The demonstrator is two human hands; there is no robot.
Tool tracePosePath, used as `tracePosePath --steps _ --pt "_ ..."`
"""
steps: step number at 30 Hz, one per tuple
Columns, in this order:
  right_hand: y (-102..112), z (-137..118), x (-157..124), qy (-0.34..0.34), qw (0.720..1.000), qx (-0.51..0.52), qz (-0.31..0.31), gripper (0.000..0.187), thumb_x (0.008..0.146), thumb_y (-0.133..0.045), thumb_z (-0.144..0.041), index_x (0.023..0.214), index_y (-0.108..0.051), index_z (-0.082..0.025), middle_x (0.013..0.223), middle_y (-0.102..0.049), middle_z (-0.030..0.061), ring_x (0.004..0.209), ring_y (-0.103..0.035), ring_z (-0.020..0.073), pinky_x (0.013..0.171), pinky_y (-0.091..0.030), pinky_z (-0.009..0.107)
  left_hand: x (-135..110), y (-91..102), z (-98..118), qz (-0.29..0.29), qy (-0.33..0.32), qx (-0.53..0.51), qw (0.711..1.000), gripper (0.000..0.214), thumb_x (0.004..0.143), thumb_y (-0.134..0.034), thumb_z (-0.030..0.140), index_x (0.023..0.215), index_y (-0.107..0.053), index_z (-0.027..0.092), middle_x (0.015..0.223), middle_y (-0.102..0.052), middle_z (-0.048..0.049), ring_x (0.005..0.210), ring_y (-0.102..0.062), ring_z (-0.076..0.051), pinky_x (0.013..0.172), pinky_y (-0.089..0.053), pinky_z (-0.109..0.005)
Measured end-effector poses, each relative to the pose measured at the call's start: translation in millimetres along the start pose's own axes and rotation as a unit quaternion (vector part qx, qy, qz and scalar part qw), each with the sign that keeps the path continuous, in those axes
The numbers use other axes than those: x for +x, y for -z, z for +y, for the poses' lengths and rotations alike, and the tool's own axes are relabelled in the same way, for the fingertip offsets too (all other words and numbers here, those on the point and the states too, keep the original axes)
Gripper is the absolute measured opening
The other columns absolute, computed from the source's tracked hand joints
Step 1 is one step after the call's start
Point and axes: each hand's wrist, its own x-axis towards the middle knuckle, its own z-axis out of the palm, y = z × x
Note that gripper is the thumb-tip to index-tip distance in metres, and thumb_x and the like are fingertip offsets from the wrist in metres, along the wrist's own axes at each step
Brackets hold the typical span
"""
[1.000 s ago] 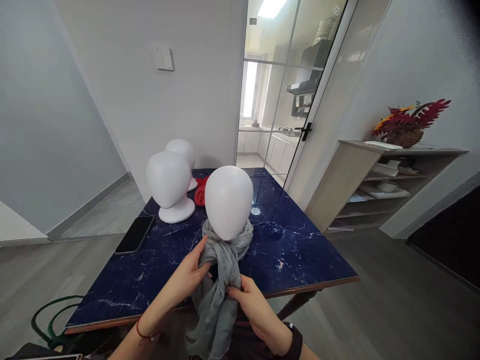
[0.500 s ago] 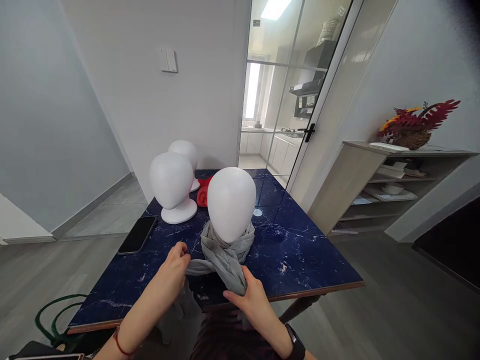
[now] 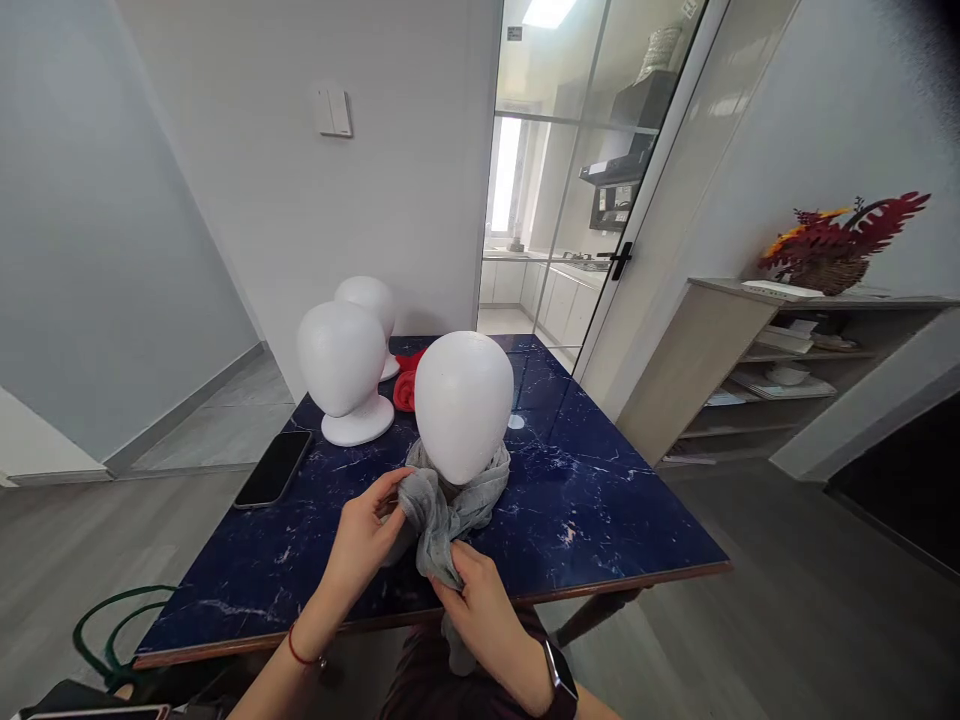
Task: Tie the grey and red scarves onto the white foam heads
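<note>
A grey scarf (image 3: 484, 500) is wrapped round the neck of a white foam mannequin head (image 3: 465, 400) near the table's front. At its left side, my left hand (image 3: 367, 530) pinches a fold of the scarf between thumb and fingers, just below the head's chin. My right hand (image 3: 480, 605) grips the crossed front part lower down, by the table edge. One end of the cloth hangs below the edge, partly behind my right hand. The head stands upright; its base is hidden by the scarf.
Two more white foam heads, one nearer (image 3: 341, 360) and one behind (image 3: 367, 300), stand at the back left. Beside them lies a rolled red cloth (image 3: 405, 390). A black phone (image 3: 274, 468) rests on the left of the blue marbled table (image 3: 600, 510).
My left hand has moved up and right, from the scarf's left tail to a fold near the chin. The right hand has shifted slightly down and left, still gripping the scarf.
</note>
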Motion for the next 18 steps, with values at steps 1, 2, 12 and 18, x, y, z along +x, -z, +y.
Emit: tracePosePath --steps 1,2,12,18 --pt "0.7 -1.9 1.4 0.007 1.000 0.004 0.002 0.012 0.085 -0.049 -0.015 0.080 -0.058 -0.019 0.081 -0.058 0.0022 0.073 -0.050 0.0142 0.067 -0.035 0.024 1.7 -1.8 -0.9 -0.030 -0.008 -0.042 0.999 0.038 0.071 -0.058 0.019 0.109 -0.064 0.021 0.107 -0.068 -0.0050 0.097 -0.062 -0.022 0.089 -0.045 -0.028" --pt "1.8 -3.8 2.7 0.013 1.000 0.007 0.004 0.011 0.084 -0.049 -0.014 0.081 -0.058 -0.019 0.082 -0.058 0.0023 0.075 -0.050 0.0144 0.068 -0.036 0.024 2.4 -2.3 -2.1 -0.063 -0.018 -0.053 0.996 0.044 0.070 -0.056 0.014 0.112 -0.063 0.021 0.113 -0.066 -0.0051 0.102 -0.061 -0.022 0.094 -0.042 -0.029" --pt "13.4 -27.2 14.1 0.050 0.997 0.044 -0.027 0.009 0.083 -0.055 -0.022 0.076 -0.053 -0.018 0.077 -0.053 0.0002 0.072 -0.047 0.0134 0.069 -0.036 0.025 6.8 -7.8 -23.2 -0.246 -0.132 0.049 0.959 0.061 0.067 -0.060 0.004 0.123 -0.059 0.027 0.124 -0.061 -0.0057 0.122 -0.048 -0.025 0.115 -0.011 -0.041" --pt "2.0 -19.4 8.8 -0.114 0.926 0.361 0.002 0.035 0.086 -0.046 -0.048 0.088 -0.062 -0.017 0.084 -0.063 0.0057 0.080 -0.056 0.0186 0.076 -0.044 0.031 33.9 -14.1 -20.7 -0.203 -0.133 0.087 0.966 0.030 0.070 -0.066 0.015 0.099 -0.068 0.025 0.092 -0.069 -0.0042 0.102 -0.058 -0.023 0.116 -0.008 -0.037"
